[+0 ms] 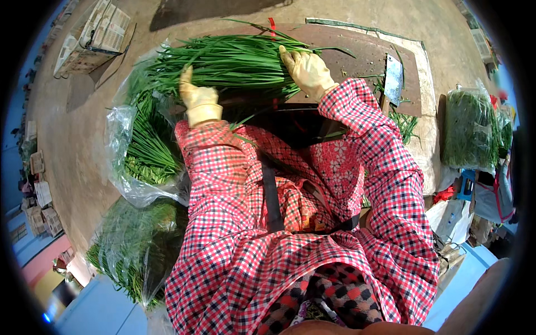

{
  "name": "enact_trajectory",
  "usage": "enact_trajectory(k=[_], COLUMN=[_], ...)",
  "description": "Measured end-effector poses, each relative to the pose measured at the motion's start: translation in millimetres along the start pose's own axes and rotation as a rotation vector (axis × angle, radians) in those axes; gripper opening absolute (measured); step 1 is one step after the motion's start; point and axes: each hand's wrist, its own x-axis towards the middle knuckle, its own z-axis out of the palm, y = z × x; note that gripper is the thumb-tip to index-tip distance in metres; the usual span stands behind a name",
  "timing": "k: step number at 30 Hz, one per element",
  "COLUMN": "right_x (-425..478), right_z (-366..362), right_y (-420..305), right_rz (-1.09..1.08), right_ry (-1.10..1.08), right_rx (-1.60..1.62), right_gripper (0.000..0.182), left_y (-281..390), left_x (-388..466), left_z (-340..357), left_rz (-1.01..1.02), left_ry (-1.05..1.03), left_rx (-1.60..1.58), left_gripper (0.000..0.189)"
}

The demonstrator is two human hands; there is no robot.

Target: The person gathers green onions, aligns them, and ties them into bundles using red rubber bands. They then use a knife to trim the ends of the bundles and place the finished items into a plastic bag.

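Observation:
A large bunch of long green leaves, which look like garlic chives [234,63], lies sideways in front of me. My right hand [307,70], in a pale yellow rubber glove, is closed around its right end. At the left part of the bunch my left hand [200,95], gloved alike and slightly blurred, grips it with the thumb up against the leaves; some fingers are hidden. Under the bunch's left end an open clear plastic bag [121,144] holds more chives [153,144]. A cleaver [393,79] with a stained blade lies right of my right hand on a brown board [347,69].
Red ties [272,27] show behind the bunch. Leaf scraps [404,125] lie by the cleaver. Filled plastic bags of greens stand at lower left [138,247] and far right [469,125]. Plastic crates [106,27] stand at upper left, with a blue stool [465,184] at right.

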Motion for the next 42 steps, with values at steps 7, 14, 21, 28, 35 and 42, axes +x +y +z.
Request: enact_trajectory(k=[7,14,21,28,35,42], right_x=[-12,-7,-5,-9,-10,-26], right_z=[32,25,36,39,39,8], right_y=[-17,-15,-18,-15,-24,-15], right_rz=[0.001,0.005,0.033,0.021,0.072,0.170], right_ry=[0.056,0.021,0.058,0.064,0.102,-0.085], right_rx=[-0.192,-0.185,-0.165,-0.159,-0.170,0.031], right_gripper=[0.050,0.048,0.046,0.047,0.048,0.054], left_y=[98,19,-63,-67,-65,-74], left_x=[-10,-91,-119,-87,-43,-31], left_z=[-41,16,13,17,44,47], left_rz=[0.799,0.992,0.907,1.220,1.466,1.248], left_ry=[0.085,-0.357,-0.613,-0.545,-0.681,-0.997], left_rx=[2.110,1.869,2.409,2.455,2.459,2.398], left_gripper=[0.065,0.114,0.120,0.101,0.072,0.072])
